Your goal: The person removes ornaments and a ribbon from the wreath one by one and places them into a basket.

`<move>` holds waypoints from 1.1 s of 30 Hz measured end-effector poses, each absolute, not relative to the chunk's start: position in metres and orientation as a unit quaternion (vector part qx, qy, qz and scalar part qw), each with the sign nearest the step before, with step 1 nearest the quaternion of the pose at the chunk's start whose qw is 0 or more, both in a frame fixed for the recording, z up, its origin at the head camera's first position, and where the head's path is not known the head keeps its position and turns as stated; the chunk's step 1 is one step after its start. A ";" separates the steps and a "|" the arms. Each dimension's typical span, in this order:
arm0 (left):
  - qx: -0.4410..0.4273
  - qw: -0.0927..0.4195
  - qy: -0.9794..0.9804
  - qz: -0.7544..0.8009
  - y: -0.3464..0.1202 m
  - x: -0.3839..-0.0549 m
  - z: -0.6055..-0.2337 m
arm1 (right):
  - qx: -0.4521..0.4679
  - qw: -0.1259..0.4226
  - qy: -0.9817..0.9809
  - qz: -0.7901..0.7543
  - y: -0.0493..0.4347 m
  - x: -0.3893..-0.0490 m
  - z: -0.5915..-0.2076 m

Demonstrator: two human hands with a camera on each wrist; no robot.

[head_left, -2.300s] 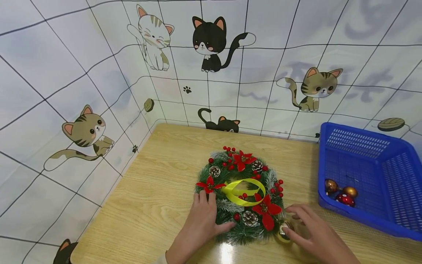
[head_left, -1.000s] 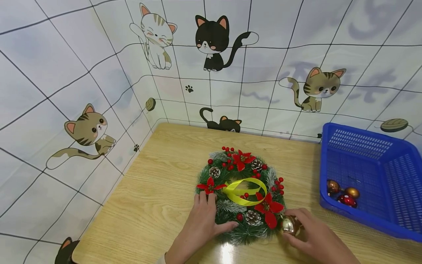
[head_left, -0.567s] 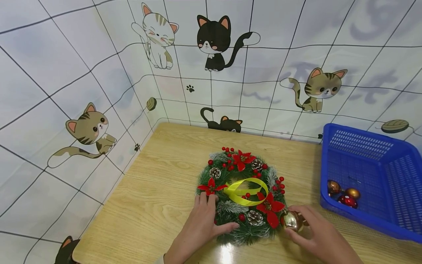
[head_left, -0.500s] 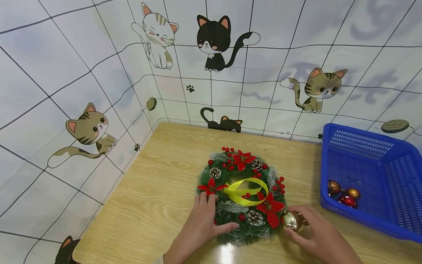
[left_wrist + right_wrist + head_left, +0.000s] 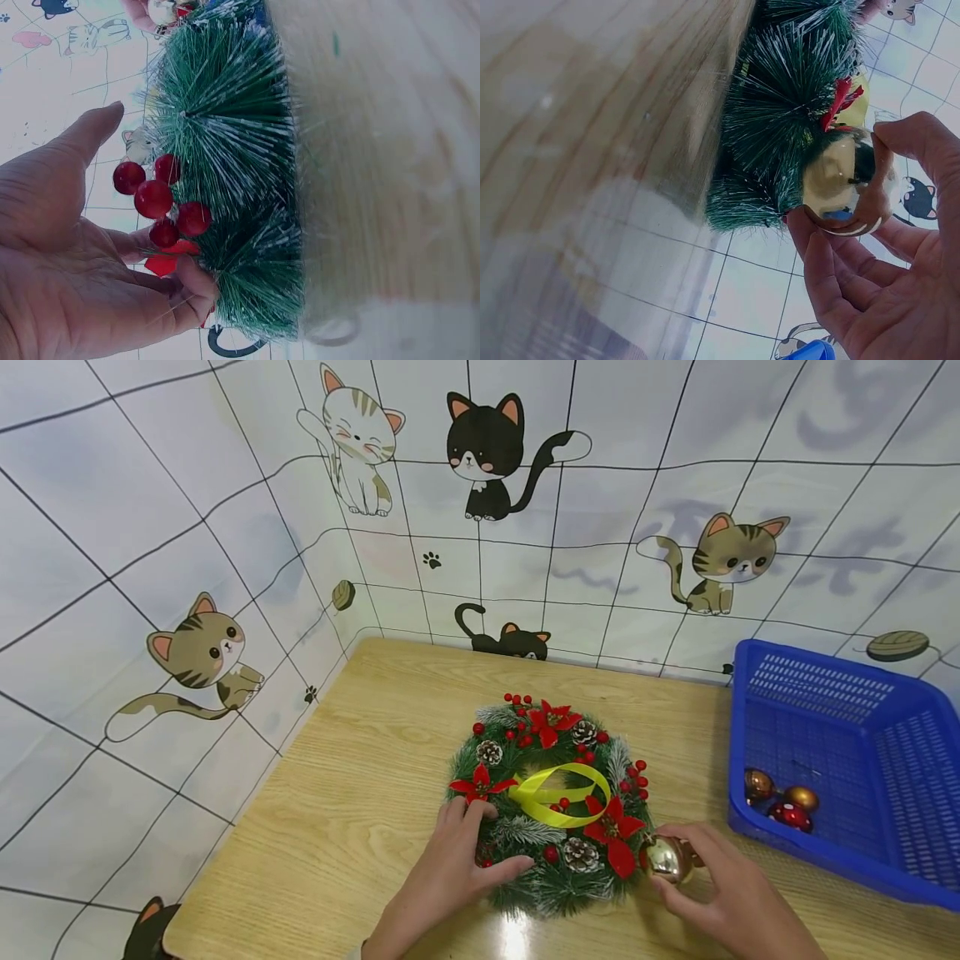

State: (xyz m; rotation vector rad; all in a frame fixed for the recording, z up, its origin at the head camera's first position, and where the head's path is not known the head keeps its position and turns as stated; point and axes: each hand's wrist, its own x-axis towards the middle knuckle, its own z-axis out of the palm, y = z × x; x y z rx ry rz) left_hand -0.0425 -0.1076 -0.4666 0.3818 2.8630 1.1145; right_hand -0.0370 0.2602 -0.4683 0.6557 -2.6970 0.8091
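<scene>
A green wreath (image 5: pixel 517 885) with frosted sprigs, pinecones, red berries and red poinsettias lies on the wooden table. Across its middle loops a yellow ribbon (image 5: pixel 551 818). My left hand (image 5: pixel 442 868) rests at the wreath's left edge, fingertips touching it beside a poinsettia (image 5: pixel 480 785), thumb spread apart. In the left wrist view, red berries (image 5: pixel 154 199) sit in front of the left hand's fingers. My right hand (image 5: pixel 720 885) pinches a shiny gold bauble (image 5: pixel 666 858) between thumb and fingers, against the wreath's lower right edge. The right wrist view shows the bauble (image 5: pixel 844 180) close to the green bristles.
A blue plastic basket (image 5: pixel 832 852) stands to the right. Inside it are a brown bauble (image 5: pixel 759 785), a gold-brown bauble (image 5: pixel 801 798) and a red bauble with white spots (image 5: pixel 791 816). Behind the table (image 5: pixel 337 827) hangs a cat-printed cloth (image 5: pixel 600 527).
My right hand has brought the gold bauble slightly up and right, turning it beside the wreath. The left hand has shifted slightly, its fingers bending more and its thumb drawing left.
</scene>
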 end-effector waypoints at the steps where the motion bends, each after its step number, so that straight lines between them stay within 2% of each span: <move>1: 0.121 0.024 0.922 0.367 -0.108 -0.042 -0.466 | 0.225 0.125 -0.925 0.279 0.260 -0.037 -0.468; 13: 0.124 0.027 0.912 0.389 -0.112 -0.043 -0.466 | 0.214 0.155 -0.920 0.291 0.258 -0.034 -0.466; 22: 0.133 0.025 0.913 0.386 -0.111 -0.043 -0.465 | 0.221 0.106 -0.925 0.289 0.263 -0.034 -0.471; 33: 0.132 0.018 0.917 0.375 -0.109 -0.042 -0.465 | 0.263 0.104 -0.910 0.302 0.262 -0.028 -0.473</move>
